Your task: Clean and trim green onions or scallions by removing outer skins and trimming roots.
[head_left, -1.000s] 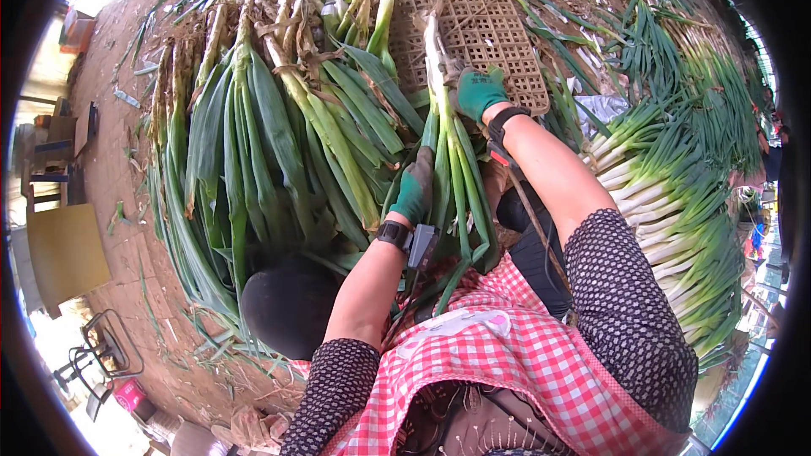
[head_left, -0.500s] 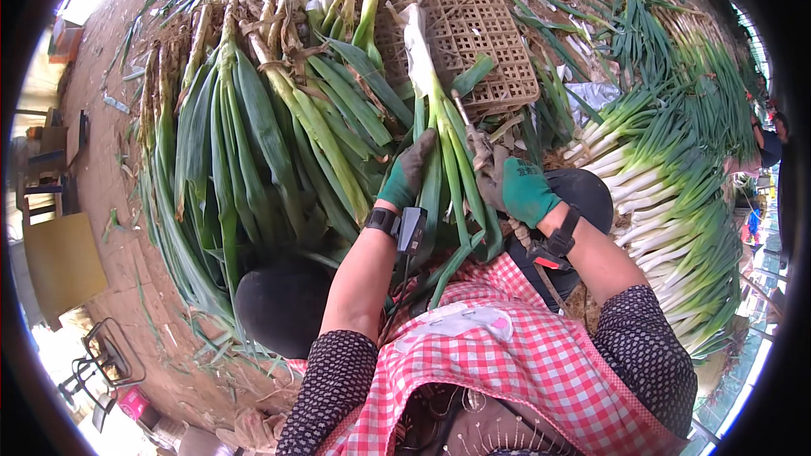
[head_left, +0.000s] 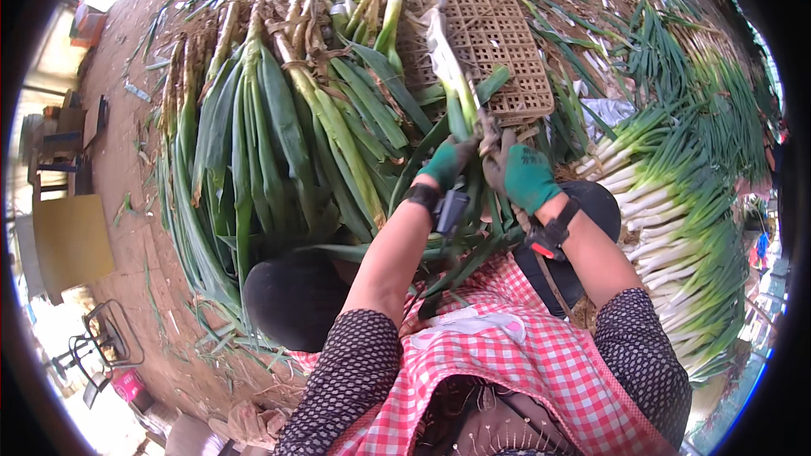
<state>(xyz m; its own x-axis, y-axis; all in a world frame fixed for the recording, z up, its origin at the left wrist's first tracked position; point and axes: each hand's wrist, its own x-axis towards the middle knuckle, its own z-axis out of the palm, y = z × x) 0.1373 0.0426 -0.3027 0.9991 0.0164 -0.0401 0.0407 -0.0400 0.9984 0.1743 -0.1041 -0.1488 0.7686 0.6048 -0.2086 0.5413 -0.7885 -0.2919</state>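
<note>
My left hand (head_left: 449, 164), in a grey and green glove, is closed around the leafy part of a large green onion (head_left: 449, 67). Its white shank points away from me, over a woven basket (head_left: 507, 51). Close beside it, my right hand (head_left: 525, 176), gloved alike, is closed on a slim tool (head_left: 487, 131) with a wrapped, dirty handle. The tool's tip is against or near the onion's stalk; I cannot tell which. A hose or cord appears to run down from under the right hand. Untrimmed green onions (head_left: 270, 135) with brown roots lie to the left.
Cleaned green onions (head_left: 663, 228) with white shanks are stacked at right, with more bundles (head_left: 718, 76) behind. Stripped leaves litter the ground beyond the basket. My knees flank the work. A yellowish board (head_left: 72, 245) and a metal-framed chair (head_left: 110, 342) stand at far left.
My left hand has moved up along the green onion, nearer the tool and my right hand. The onion's leaves have dropped lower. The whole view has shifted slightly.
</note>
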